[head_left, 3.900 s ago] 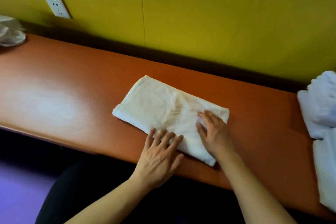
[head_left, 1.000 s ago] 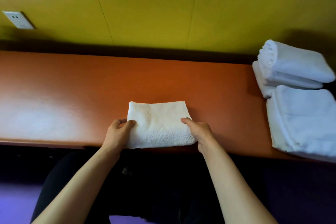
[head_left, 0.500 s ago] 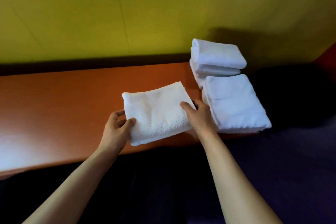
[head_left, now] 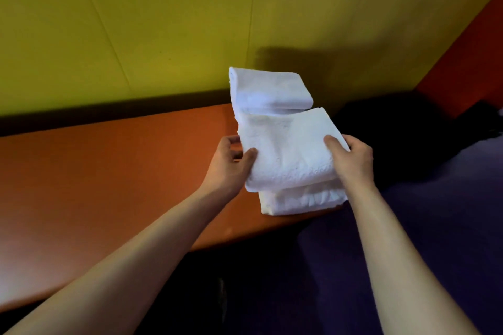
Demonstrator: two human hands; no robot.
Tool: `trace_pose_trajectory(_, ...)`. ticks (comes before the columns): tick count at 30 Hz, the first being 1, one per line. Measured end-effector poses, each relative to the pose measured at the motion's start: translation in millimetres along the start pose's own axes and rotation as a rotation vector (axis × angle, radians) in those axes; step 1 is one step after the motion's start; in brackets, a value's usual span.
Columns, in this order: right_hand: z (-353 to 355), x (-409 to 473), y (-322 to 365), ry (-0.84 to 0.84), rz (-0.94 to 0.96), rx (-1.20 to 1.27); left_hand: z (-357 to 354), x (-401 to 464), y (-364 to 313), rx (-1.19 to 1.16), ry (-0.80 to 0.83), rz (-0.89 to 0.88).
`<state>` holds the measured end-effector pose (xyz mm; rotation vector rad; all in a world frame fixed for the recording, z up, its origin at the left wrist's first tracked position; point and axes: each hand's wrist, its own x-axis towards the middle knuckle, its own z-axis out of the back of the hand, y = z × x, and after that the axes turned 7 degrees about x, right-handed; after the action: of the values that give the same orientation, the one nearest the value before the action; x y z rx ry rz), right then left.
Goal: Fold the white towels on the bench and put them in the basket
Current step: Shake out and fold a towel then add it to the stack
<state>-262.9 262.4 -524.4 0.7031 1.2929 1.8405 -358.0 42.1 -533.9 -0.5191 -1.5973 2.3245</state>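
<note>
Both thumbs lie on top of the folded white towel [head_left: 288, 149], one at each side edge, with the other fingers tucked beneath it: the left hand [head_left: 228, 163] pinches the left edge, the right hand [head_left: 351, 160] the right edge. Most of the right hand's fingers are hidden under the cloth. The towel sits directly over a lower folded towel [head_left: 302, 198] at the right end of the orange bench [head_left: 109, 171]; whether it rests on it or hangs just above is hard to tell. Behind them lies a rear towel stack [head_left: 269, 90] against the yellow wall [head_left: 163, 22]. Right of the bench, everything is dark and indistinct. No writing shows anywhere.
</note>
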Motion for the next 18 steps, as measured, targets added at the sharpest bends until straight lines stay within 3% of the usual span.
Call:
trace_pose_trajectory(7,7.5,21.1,-35.6,-0.072,-0.08,-0.22,-36.8,9.9,9.8,0.27,0.169,0.027)
trace_pose_trajectory(13,7.3,11.4,-30.4,-0.105,-0.068,-0.234,-39.3,8.6,18.7,0.221,0.151,0.092)
trace_pose_trajectory(18,19.9,4.2,-19.2,-0.043,-0.195,-0.087,-34.7,8.9,10.6,0.062,0.145,0.086)
